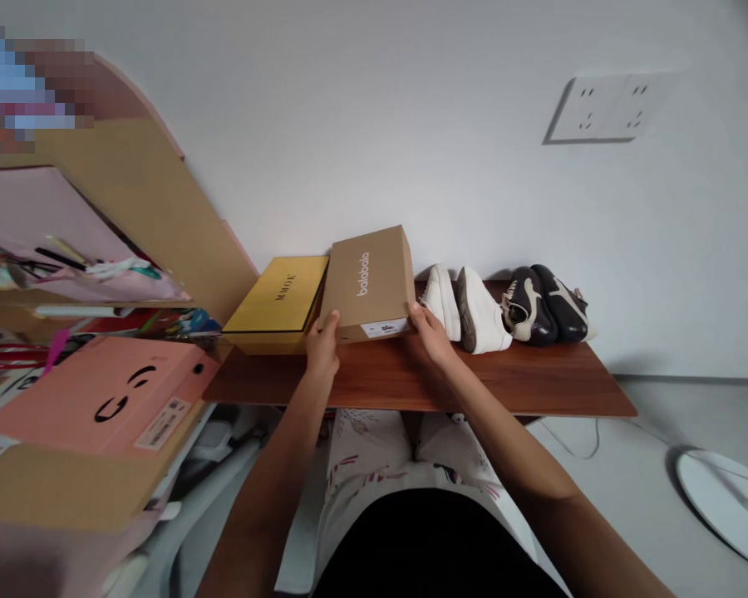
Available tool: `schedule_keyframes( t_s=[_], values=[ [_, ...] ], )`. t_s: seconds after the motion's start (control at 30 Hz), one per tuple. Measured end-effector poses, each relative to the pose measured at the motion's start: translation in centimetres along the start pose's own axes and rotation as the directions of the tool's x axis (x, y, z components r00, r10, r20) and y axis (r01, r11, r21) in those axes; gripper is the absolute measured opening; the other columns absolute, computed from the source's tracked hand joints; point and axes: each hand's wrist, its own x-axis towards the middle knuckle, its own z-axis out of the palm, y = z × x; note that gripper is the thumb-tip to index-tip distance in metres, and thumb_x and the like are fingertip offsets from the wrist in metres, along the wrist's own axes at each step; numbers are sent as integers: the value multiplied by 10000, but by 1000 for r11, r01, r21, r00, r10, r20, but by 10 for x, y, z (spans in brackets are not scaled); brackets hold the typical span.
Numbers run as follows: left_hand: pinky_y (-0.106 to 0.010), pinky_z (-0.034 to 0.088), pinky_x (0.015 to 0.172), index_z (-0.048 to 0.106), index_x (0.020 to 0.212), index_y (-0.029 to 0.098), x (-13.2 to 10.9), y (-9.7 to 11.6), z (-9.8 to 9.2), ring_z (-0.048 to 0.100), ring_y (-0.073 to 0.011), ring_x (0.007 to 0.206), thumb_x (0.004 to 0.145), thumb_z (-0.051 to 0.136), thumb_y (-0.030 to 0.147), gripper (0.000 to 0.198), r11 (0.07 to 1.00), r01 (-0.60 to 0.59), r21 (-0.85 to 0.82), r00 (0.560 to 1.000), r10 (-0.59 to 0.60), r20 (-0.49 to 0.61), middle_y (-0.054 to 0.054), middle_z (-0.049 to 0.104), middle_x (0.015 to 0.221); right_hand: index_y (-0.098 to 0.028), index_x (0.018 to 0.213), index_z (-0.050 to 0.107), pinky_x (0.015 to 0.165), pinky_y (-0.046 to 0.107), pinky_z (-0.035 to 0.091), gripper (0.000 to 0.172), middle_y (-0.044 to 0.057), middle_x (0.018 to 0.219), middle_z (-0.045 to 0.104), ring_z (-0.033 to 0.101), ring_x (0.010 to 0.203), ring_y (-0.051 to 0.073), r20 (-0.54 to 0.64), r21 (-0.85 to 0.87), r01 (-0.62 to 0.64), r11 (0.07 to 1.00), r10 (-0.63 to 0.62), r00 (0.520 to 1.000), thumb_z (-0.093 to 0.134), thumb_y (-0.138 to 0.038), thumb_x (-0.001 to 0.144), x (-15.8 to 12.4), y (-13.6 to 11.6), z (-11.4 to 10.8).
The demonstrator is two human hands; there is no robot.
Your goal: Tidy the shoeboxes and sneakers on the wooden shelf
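Observation:
Between my two hands is a brown cardboard shoebox (374, 274) with white "balabala" lettering and a label on its near side. My left hand (322, 345) grips its near left corner, thumb on the lid. At the near right corner, my right hand (430, 332) closes on the box. The box sits slightly tilted, its left side against a yellow "MMOK" shoebox (278, 295). Just right of my right hand stands a pair of white shoes (483, 311), one leaning on its side. Beyond them is a pair of black shoes (533, 307). The fingers under the brown box are hidden.
A reddish-brown wooden board (511, 378) carries the boxes and shoes along the wall. At left, a pink box (93, 390) lies on a cluttered desk (68, 486) with shelves. A white round base (726, 498) stands on the floor at right. Sockets (614, 108) are on the wall.

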Motion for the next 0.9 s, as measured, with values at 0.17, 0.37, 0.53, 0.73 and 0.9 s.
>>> schedule_keyframes(
  t_s=[0.17, 0.37, 0.53, 0.73, 0.9],
  values=[
    [-337, 520, 961, 701, 1053, 180, 0, 3, 0, 668, -226, 1090, 735, 778, 410, 399, 986, -166, -27, 986, 165, -17, -103, 728, 1147, -180, 1204, 672, 1111, 427, 416, 596, 98, 1265, 698, 611, 1231, 265, 61, 20, -74, 997, 72, 996, 564, -656, 862, -6, 10, 12],
    [-358, 520, 961, 696, 1075, 170, 3, -8, -3, 673, -225, 1075, 753, 760, 395, 398, 995, -98, 20, 995, 98, -5, -112, 730, 1136, -167, 1150, 694, 1090, 424, 423, 565, 110, 1199, 724, 634, 1187, 271, 45, 21, -147, 989, 146, 988, 558, -631, 858, -6, 33, 21],
    [-335, 526, 926, 695, 1055, 160, 5, -13, -5, 681, -220, 1046, 764, 744, 397, 378, 993, -80, 88, 996, 84, -36, -116, 733, 1110, -165, 1162, 700, 1081, 414, 426, 575, 105, 1198, 725, 634, 1186, 261, 42, -15, -199, 980, 199, 979, 551, -628, 855, -4, 46, 24],
    [-340, 524, 928, 684, 1071, 154, 6, -15, -1, 683, -222, 1027, 795, 721, 402, 373, 984, -93, 153, 994, 102, -50, -117, 732, 1081, -153, 1188, 694, 1084, 409, 422, 647, 131, 1216, 717, 628, 1208, 273, 37, -70, -242, 968, 245, 969, 521, -682, 860, -1, 45, 27],
    [-411, 456, 1061, 577, 1267, 103, 2, -14, 4, 627, -260, 1175, 892, 614, 431, 499, 942, -128, 311, 973, 181, -146, -174, 670, 1217, -116, 1299, 626, 1119, 394, 387, 785, 184, 1351, 633, 556, 1315, 297, 33, -175, -225, 959, 234, 972, 470, -751, 864, -9, 29, 23]
  ],
)
